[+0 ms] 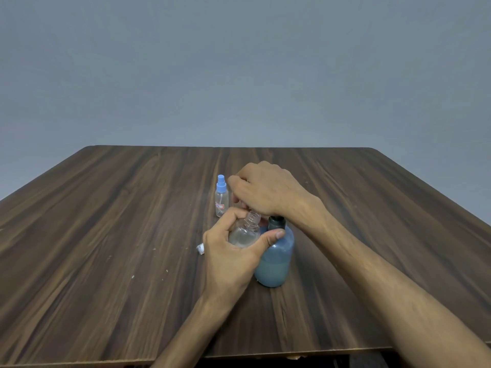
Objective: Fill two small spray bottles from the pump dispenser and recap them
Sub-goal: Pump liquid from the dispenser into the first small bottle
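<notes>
Head view: left hand (228,251) wrapped round an uncapped clear plastic spray bottle (245,231) with threaded neck, held tilted against the pump dispenser (275,257) – round-shouldered, frosted blue, half full. Right hand (265,189) curled over the pump top. Second capped spray bottle (221,196) upright behind on wood-grain table (106,221); small white cap (201,248) lying at left

dark wood-grain table (119,235), with a capped spray bottle (221,197), a blue pump dispenser (275,258) and a small white cap (201,248) sitting on it.
</notes>
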